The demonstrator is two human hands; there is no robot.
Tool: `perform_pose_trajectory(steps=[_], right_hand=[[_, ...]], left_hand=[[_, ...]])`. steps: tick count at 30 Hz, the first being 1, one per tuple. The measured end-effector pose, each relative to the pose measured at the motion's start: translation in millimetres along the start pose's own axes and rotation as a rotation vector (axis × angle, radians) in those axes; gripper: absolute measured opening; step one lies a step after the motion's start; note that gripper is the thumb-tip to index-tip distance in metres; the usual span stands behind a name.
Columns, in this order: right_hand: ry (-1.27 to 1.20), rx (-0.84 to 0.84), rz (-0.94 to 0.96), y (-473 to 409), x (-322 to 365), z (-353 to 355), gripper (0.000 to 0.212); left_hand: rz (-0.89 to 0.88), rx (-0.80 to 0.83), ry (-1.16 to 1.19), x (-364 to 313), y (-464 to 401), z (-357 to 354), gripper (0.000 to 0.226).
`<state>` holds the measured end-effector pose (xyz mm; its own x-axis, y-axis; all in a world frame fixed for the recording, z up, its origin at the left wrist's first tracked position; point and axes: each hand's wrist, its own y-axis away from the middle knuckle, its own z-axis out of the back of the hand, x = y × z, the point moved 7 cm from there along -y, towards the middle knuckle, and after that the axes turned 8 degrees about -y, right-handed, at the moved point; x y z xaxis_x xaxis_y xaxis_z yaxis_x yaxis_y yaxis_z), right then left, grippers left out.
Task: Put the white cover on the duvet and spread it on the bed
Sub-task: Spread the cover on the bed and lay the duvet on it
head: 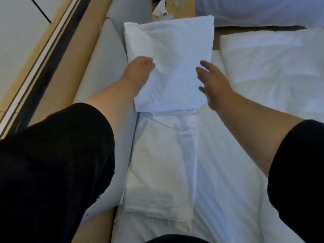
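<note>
A folded white cover (172, 67) lies as a long strip along the left side of the bed (228, 155). Its far half is lifted and folded over; its near half (163, 163) lies flat and creased on the sheet. My left hand (140, 67) grips the left edge of the lifted fold, fingers curled into the cloth. My right hand (213, 83) is at the fold's right edge with fingers spread and straight, touching or just beside it. A white duvet (273, 67) lies spread on the right part of the bed.
The bed's tan frame (66, 81) and a grey padded side (103, 67) run along the left, with pale floor beyond. A pillow (259, 9) lies at the top right. Small objects sit on a wooden surface (163, 9) at the top.
</note>
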<state>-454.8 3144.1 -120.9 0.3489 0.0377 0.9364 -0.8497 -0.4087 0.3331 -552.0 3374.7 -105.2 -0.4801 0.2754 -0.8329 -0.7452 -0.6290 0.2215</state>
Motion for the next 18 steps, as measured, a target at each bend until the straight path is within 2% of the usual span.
perform_pose_trajectory(steps=[2, 4, 8, 11, 13, 18], right_hand=[[0.209, 0.007, -0.128, 13, -78, 8, 0.051], [0.504, 0.093, -0.277, 33, -164, 14, 0.060], [1.115, 0.367, -0.435, 73, -311, 15, 0.082], [1.401, 0.557, -0.495, 96, -404, 26, 0.101], [1.458, 0.584, -0.457, 99, -447, 34, 0.108], [1.496, 0.475, -0.336, 97, -487, 33, 0.101]], left_hand=[[0.064, 0.107, -0.319, 71, 20, -32, 0.033], [0.115, 0.298, -0.589, 146, 54, -72, 0.040], [0.304, 0.623, -0.773, 292, 126, -147, 0.081], [0.353, 0.774, -0.922, 384, 166, -194, 0.114], [0.300, 0.746, -1.020, 423, 177, -216, 0.119], [0.204, 0.601, -1.064, 447, 176, -236, 0.114]])
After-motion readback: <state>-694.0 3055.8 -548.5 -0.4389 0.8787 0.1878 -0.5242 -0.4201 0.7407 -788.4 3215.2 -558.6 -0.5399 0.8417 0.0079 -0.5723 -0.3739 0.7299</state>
